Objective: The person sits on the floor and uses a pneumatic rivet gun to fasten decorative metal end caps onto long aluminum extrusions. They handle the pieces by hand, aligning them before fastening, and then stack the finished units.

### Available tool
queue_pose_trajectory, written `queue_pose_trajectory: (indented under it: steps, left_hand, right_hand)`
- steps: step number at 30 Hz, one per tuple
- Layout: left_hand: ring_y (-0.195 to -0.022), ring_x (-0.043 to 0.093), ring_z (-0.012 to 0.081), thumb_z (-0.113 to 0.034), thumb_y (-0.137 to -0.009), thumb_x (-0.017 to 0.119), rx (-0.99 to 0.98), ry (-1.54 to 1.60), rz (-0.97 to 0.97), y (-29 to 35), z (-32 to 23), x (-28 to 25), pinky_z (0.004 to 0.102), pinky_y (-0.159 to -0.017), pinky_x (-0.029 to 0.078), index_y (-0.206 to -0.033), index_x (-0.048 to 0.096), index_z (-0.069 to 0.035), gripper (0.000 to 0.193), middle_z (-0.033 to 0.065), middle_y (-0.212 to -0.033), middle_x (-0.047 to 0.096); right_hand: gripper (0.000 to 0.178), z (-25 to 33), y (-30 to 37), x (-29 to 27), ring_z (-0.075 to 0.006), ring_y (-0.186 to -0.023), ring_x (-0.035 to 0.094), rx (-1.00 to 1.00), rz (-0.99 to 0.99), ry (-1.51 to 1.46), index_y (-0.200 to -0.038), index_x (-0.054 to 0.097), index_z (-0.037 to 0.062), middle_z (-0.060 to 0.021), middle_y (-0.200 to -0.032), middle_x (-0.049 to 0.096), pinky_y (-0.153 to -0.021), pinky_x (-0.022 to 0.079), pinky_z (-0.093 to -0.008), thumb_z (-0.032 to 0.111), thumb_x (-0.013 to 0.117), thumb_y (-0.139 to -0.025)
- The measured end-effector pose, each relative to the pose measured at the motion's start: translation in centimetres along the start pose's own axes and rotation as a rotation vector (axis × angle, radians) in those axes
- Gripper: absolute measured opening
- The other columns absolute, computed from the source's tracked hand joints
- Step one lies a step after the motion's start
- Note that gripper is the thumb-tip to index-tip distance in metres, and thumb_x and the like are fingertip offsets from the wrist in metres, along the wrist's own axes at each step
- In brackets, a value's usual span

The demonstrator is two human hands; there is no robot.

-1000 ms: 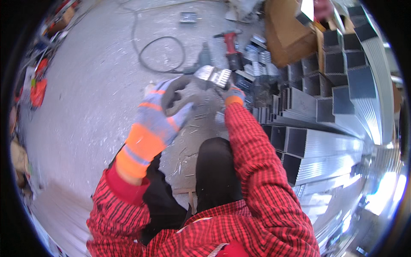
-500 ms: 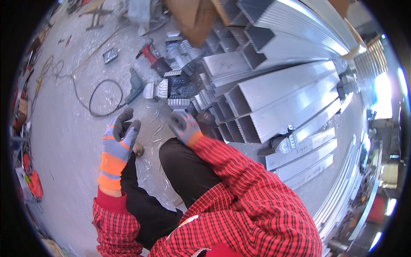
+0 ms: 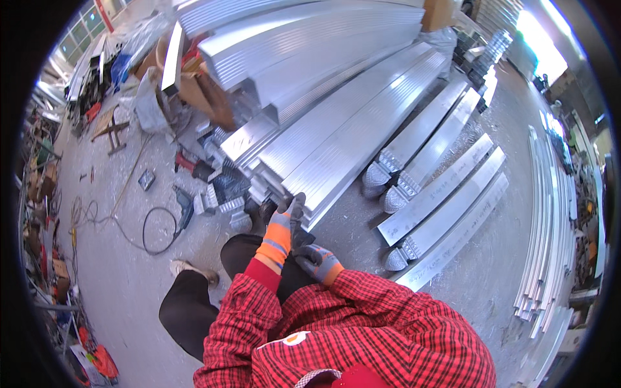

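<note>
My left hand, in a grey glove with an orange and blue cuff, is at the near end of the stacked silver aluminium profiles. Its thumb and fingers close about the corner of one profile's end. Just below it, beside my knee, my right hand has curled fingers; whatever they hold, if anything, is hidden. Loose silver ribbed end pieces lie left of the stack. More domed end pieces sit at the ends of separate profiles to the right.
A corded drill with a looped black cable and a red power tool lie on the floor at left. Several marked profiles lie flat on my right. Beyond them run long thin bars. Cardboard stands at the far left of the stack.
My view has swung toward the right. My left hand has come from open space on the left to the stack's end. My right hand has drawn back beside my knee.
</note>
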State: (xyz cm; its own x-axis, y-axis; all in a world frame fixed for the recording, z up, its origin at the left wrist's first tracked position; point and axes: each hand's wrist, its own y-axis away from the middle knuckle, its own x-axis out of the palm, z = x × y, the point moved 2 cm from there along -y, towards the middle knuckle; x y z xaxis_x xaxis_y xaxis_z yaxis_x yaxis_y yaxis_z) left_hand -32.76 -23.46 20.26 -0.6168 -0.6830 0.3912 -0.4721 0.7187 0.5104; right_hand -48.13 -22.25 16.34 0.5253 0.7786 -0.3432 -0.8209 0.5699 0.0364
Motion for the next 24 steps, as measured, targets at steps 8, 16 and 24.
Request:
queue_pose_trajectory:
  steps: [8,16,24]
  left_hand:
    - [-0.051,0.046,0.0101,-0.049,-0.077,0.074,0.117,-0.315,-0.159,-2.3,0.4,0.4,0.0262,-0.047,0.038,-0.074,0.064,-0.007,0.044,-0.0013,-0.062,0.053]
    - [-0.088,0.064,0.036,-0.002,-0.087,0.052,1.126,-1.218,0.168,15.4,-9.0,3.7,0.0379,-0.075,0.052,-0.121,0.057,-0.003,0.035,0.0218,-0.102,0.064]
    - [-0.089,0.065,0.0216,-0.006,-0.091,0.054,0.508,-0.837,-0.009,29.9,-10.7,-0.5,0.0309,-0.078,0.05,-0.12,0.057,0.0,0.03,0.0134,-0.105,0.066]
  right_hand:
    - [0.026,-1.0,-0.2,-3.9,-0.0213,-0.094,0.063,0.114,-0.16,-0.23,-0.11,0.063,0.0034,-0.0111,-0.1,0.067,-0.082,0.049,-0.0337,0.017,0.06,-0.089]
    - [0.06,-5.5,-4.8,-15.0,-0.0209,-0.084,0.061,0.163,-0.26,-1.444,-0.126,0.052,0.0071,-0.005,-0.101,0.064,-0.073,0.05,-0.0306,0.055,0.045,-0.092]
    - [0.083,0.3,-9.0,-18.0,-0.0311,-0.118,0.051,-0.322,-0.482,-1.502,-0.138,0.038,0.0065,-0.0146,-0.132,0.05,-0.101,0.042,-0.0464,0.067,0.052,-0.083]
